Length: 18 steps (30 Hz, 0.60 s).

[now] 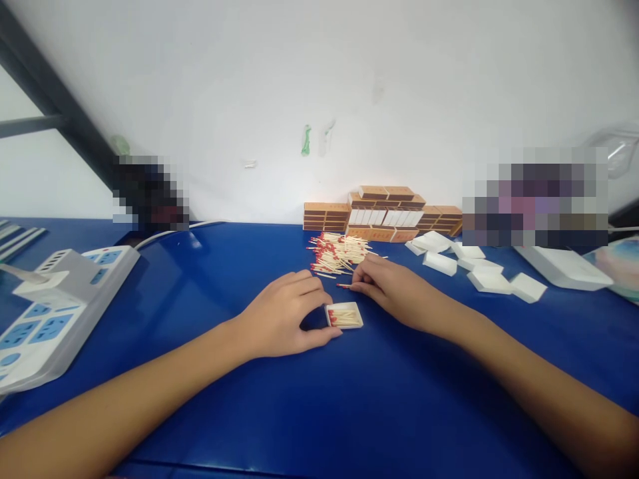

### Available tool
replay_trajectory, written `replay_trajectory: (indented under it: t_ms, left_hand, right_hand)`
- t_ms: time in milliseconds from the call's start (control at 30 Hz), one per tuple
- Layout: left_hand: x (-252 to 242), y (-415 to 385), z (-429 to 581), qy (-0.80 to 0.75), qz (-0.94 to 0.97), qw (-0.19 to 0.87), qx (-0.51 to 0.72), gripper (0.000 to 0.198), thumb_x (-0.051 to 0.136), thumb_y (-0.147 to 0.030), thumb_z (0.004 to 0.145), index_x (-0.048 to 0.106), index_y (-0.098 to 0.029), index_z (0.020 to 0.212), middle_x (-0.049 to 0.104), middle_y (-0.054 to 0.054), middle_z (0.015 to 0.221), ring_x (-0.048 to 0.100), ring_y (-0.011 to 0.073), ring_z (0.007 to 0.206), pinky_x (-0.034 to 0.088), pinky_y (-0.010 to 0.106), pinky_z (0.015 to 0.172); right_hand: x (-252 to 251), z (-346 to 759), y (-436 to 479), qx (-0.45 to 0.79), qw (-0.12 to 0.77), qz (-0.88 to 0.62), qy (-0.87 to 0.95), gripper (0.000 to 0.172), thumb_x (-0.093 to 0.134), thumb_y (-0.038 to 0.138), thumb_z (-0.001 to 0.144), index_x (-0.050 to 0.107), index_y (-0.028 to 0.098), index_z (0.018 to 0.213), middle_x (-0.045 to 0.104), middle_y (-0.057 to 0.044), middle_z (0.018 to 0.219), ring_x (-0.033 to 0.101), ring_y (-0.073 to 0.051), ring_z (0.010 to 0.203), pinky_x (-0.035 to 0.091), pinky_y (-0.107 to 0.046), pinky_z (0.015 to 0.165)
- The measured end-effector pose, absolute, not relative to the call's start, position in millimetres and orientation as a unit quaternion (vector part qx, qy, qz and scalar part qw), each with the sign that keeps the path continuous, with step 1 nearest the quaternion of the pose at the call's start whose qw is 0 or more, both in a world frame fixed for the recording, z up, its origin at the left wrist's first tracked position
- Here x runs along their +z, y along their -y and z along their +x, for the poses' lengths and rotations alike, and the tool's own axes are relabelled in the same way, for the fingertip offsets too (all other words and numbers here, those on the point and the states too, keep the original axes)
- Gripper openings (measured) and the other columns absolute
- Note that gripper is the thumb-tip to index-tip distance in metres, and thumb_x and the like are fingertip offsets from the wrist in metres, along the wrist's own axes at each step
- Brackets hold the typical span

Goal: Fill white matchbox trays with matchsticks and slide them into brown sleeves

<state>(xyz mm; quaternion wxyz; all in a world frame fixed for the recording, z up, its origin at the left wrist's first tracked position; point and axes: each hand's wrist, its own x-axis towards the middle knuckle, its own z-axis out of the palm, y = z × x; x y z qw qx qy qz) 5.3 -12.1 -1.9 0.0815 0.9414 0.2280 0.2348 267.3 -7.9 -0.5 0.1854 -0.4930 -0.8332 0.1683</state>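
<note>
Pinching a match (342, 286) with my right hand (387, 286), I grasp the tray (353, 326) with my left hand (284, 313); pressing its edge carelessly might tip matches (343, 316) out.

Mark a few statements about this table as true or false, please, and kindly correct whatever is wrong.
1. The left hand touches a white tray containing matches. True.
2. Both hands touch that tray. False: the right hand pinches at least one match.
3. The match pile lies in front of the stacked matchboxes. True.
4. The power strip is on the person's right. False: the power strip is on the left.
</note>
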Motion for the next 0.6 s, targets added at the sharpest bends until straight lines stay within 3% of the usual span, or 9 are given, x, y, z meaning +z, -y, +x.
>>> replay_trajectory:
  t_ms: [200,367,600]
  left_hand:
    - [-1.6,9.5,4.5,-0.257,0.929,0.082,0.251,0.03,0.072,-0.044,0.092,0.071,-0.016,0.101,0.068,0.005,0.09,0.059,0.0209,0.086,0.05,0.037,0.081]
    - [-0.6,9.7,4.9,-0.261,0.925,0.102,0.257,0.03,0.072,-0.045,0.093,0.07,-0.016,0.1,0.069,0.005,0.091,0.059,0.0206,0.086,0.05,0.037,0.082]
    - [0.0,10.9,5.3,-0.251,0.929,0.102,0.253,0.029,0.072,-0.045,0.091,0.07,-0.017,0.098,0.067,0.004,0.087,0.058,0.0197,0.081,0.047,0.036,0.079]
  right_hand:
    - [18.3,259.9,30.0,0.231,0.239,-0.482,0.811,0.023,0.053,0.039,0.105,0.061,0.023,0.091,0.06,-0.002,0.085,0.054,-0.018,0.076,0.042,-0.031,0.068]
    - [15.2,243.9,40.7,0.273,0.215,-0.463,0.815,0.016,0.06,0.033,0.102,0.064,0.022,0.091,0.061,-0.001,0.087,0.054,-0.016,0.077,0.041,-0.029,0.069]
    - [19.2,249.3,38.7,0.281,0.205,-0.472,0.81,0.019,0.065,0.038,0.098,0.07,0.023,0.087,0.058,0.001,0.08,0.051,-0.014,0.07,0.039,-0.029,0.062]
